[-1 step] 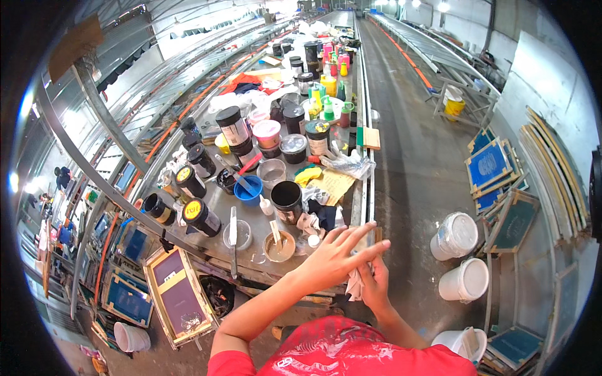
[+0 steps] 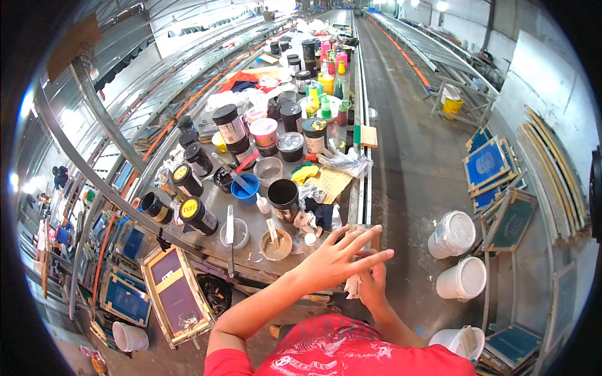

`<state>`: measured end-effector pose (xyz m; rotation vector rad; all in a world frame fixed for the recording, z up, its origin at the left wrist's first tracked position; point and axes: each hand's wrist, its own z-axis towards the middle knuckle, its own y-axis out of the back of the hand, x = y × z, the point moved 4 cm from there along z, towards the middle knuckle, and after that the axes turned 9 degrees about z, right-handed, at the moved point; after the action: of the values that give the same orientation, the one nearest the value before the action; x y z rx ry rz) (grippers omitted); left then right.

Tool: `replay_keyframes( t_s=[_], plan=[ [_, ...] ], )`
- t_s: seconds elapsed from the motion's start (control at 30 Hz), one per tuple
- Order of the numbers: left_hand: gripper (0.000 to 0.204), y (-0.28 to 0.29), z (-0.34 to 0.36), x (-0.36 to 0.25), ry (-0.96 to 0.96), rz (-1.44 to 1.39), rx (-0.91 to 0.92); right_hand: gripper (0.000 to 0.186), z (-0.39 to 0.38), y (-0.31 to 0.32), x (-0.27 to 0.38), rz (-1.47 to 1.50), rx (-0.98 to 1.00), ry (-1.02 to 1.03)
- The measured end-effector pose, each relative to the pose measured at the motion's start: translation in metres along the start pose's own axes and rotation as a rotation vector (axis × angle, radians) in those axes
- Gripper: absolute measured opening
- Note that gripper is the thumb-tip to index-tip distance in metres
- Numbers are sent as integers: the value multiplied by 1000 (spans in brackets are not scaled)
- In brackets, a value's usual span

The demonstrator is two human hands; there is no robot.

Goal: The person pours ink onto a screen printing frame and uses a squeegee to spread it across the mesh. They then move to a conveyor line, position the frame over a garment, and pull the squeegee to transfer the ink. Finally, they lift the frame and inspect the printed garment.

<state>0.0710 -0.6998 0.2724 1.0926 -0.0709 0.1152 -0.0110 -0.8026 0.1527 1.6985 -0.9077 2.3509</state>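
Under the left hand (image 2: 342, 259), pale cloth (image 2: 353, 287) shows — partly hidden.

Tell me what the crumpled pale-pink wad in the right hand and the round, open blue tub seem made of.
Crumpled pale-pink wad: probably matte cloth, bunching into soft folds in the right hand, though paper remains possible. Round, open blue tub: likely smooth plastic, from its even colour and thin rim.
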Motion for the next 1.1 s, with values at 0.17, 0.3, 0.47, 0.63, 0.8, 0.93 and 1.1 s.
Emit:
replay_keyframes(
  t_s=[0.17, 0.3, 0.47, 0.63, 0.8, 0.93, 1.1],
  plan=[
    [74, 6, -6, -7, -106, 142, -52, 16, 2, -11, 19, -115, 222, 124],
    [76, 13, -16, -17, -166, 140, -119, 18, 1, -1, 3, -177, 252, -223],
    [80, 35, -41, -6, 48, -36, -332, 17, 13, -13, 28, -316, 321, -29],
    [90, 74, -73, 25, 432, -119, -497, 19, 34, 26, 39, -27, 95, -92],
    [101, 36, -73, 18, 535, -405, -283, 29, 14, -41, 54, -165, 730, 61],
    [105, 30, -74, 11, 505, -552, -238, 29, 1, -57, 52, -277, 798, 165],
    [86, 10, -76, -19, 513, -439, -362, 18, -9, -32, 42, -216, 689, 131]
  ],
)
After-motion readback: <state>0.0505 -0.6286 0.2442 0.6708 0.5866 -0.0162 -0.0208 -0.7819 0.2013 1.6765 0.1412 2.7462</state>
